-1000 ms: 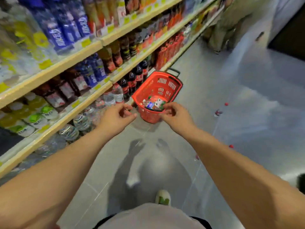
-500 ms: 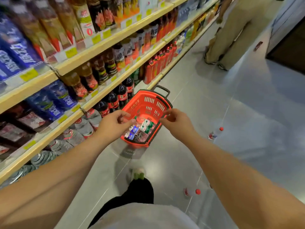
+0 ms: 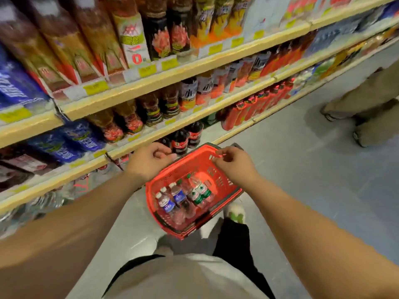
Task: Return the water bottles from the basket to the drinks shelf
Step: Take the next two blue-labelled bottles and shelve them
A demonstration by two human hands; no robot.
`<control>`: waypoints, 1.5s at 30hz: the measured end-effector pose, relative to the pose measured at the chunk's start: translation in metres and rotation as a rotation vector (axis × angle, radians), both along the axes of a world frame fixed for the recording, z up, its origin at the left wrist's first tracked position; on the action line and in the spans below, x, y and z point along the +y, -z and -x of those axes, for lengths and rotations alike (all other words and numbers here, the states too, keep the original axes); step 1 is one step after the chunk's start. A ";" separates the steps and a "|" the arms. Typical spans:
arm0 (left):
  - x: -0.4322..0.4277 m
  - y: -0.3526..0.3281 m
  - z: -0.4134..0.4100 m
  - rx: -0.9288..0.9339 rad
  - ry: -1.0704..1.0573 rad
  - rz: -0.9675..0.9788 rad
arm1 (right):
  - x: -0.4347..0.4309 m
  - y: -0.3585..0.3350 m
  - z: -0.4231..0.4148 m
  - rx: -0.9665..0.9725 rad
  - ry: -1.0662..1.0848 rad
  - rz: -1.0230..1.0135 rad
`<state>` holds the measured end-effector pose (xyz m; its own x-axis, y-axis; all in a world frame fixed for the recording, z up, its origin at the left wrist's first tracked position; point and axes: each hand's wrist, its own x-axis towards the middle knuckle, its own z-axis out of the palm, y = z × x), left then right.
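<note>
On my feed, the fingers (image 3: 167, 156) of the left hand (image 3: 149, 166) are curled over the 11 o'clock corner of the red slotted plastic basket (image 3: 223, 182). Those of the right hand (image 3: 235, 167) are bunched together, pinching its rim at 1 o'clock. I judge both grips sit at the far edge to carry the basket level and close to the body, so nothing rolls out while I line up with the shelving. Whether a dark handle is also caught in either grip I cannot tell. The small clear plastic water bottles (image 3: 179, 196), blue- and green-labelled, lie on their sides on the basket floor at 6 o'clock from both sets of fingertips, near but untouched. The cream-edged drinks shelf (image 3: 155, 132) runs from 9 to 1 o'clock. Its lowest tier at 9 o'clock holds blurred clear bottles, likely where these belong
</note>
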<state>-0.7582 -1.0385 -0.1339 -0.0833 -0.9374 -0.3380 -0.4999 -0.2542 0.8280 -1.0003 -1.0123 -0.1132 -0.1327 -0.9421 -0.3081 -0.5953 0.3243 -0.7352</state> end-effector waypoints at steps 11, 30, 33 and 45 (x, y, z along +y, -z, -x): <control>0.025 0.059 0.062 -0.009 -0.737 -0.165 | -0.137 0.072 0.027 -0.066 -0.562 -0.202; 0.087 0.431 0.096 -0.082 -0.964 -0.279 | -0.077 0.493 -0.016 -0.184 -0.800 -0.264; 0.082 0.461 0.084 -0.145 -1.004 -0.253 | -0.071 0.549 -0.035 -0.313 -0.807 -0.365; 0.080 0.494 0.084 -0.277 -1.041 -0.213 | -0.070 0.584 -0.046 -0.346 -0.738 -0.325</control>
